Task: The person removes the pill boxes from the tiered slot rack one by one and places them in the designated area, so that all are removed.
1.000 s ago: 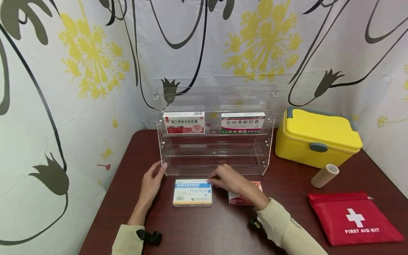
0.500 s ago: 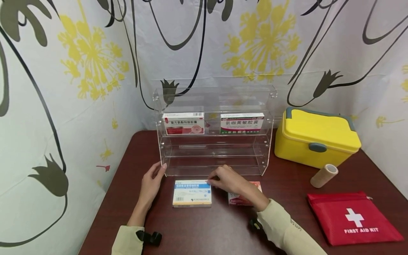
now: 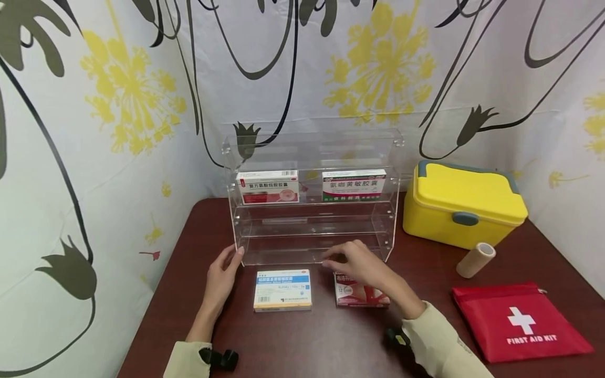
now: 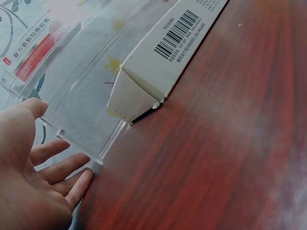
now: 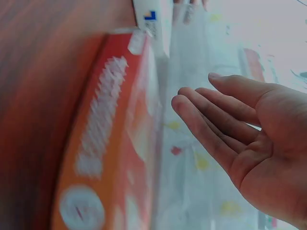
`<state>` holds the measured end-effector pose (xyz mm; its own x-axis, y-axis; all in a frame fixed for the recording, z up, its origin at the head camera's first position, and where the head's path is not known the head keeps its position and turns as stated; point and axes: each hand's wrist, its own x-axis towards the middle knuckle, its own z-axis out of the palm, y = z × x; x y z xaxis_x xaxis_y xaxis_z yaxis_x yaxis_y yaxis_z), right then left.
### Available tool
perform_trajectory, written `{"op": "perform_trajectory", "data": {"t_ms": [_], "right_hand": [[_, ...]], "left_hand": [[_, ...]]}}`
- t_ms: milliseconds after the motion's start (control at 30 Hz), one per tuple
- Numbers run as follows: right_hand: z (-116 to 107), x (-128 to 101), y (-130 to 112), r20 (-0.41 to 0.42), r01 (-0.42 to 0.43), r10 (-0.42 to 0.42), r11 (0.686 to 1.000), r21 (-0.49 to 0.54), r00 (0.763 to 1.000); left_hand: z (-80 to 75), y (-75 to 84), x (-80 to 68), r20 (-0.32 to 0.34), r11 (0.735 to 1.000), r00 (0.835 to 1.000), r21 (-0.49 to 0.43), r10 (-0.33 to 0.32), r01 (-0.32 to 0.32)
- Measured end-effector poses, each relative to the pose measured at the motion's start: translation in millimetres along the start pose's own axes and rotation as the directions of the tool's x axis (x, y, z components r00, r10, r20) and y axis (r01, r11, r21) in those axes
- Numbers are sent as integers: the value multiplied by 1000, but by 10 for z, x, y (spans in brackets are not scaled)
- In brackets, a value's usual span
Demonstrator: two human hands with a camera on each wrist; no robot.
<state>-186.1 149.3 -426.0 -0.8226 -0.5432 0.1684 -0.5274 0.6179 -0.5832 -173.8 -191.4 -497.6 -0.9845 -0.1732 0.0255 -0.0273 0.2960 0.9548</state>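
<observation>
My left hand point(image 3: 219, 281) touches the rack's point(image 3: 302, 234) lower left edge, thumb in front, fingers loosely spread. Red-banded box point(image 3: 269, 189) sits on a rack shelf, with green-banded box point(image 3: 354, 187) right of it. Blue-white box point(image 3: 282, 292) lies on the worktop point(image 3: 302, 346) in front. My right hand point(image 3: 356, 262) is empty, fingers extended, thumb apart, near red box point(image 3: 360, 297) on worktop. Further right: yellow case point(image 3: 465, 202), tube point(image 3: 476, 260), red pouch point(image 3: 520, 325).
</observation>
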Motion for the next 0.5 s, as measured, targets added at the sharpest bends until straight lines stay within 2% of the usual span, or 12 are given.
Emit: {"op": "perform_trajectory", "data": {"t_ms": [267, 500], "right_hand": [[-552, -231, 99, -61, -80, 77, 996, -38, 995], [-1067, -296, 149, -173, -85, 64, 990, -116, 983]], "left_hand": [[14, 13, 1, 5, 1000, 1000, 4, 4, -4], [-2, 2, -42, 9, 1000, 1000, 8, -17, 16]]}}
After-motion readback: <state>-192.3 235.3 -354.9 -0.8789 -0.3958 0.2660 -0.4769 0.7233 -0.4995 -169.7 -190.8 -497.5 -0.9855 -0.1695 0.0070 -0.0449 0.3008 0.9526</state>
